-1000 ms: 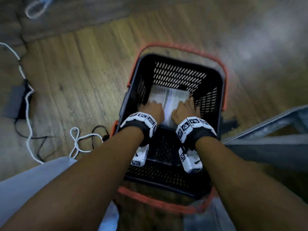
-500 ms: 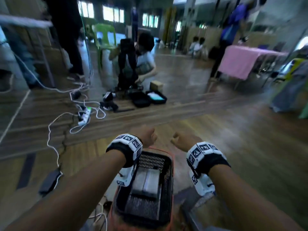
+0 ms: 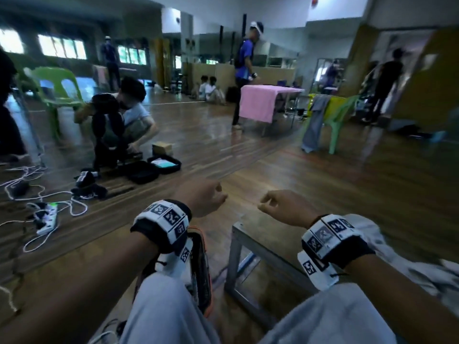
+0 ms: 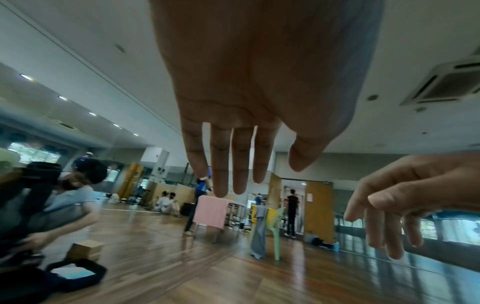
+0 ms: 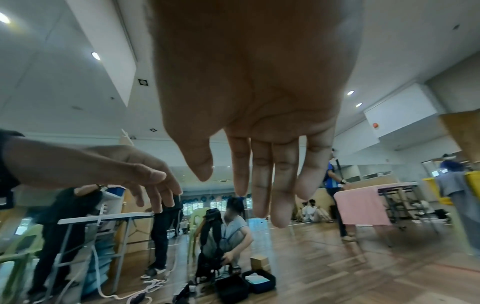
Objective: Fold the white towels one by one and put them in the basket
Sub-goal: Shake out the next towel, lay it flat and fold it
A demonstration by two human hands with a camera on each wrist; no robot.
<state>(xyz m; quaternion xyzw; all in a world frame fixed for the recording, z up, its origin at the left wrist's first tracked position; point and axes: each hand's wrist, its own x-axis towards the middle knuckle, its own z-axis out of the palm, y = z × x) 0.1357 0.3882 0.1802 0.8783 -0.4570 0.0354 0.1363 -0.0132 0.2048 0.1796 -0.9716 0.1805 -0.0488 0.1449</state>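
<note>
**Head view: both hands raised, holding nothing**

Left hand [image 3: 201,197] and right hand [image 3: 285,207] hang in air, fingers loosely extended. Black plastic basket with orange rim [image 3: 202,274] sits below the left wrist; crumpled white towels [image 3: 407,264] lie beyond the right wrist.

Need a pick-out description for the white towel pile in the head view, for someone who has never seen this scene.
Start at the grey metal-framed table low in the head view, right of the black basket. Go to its right end, behind the right hand and its marker-covered wrist band. The white towel pile lies there, crumpled and unfolded: the only white cloth nearby, unlike the pink cloth draped over the distant table.
</note>
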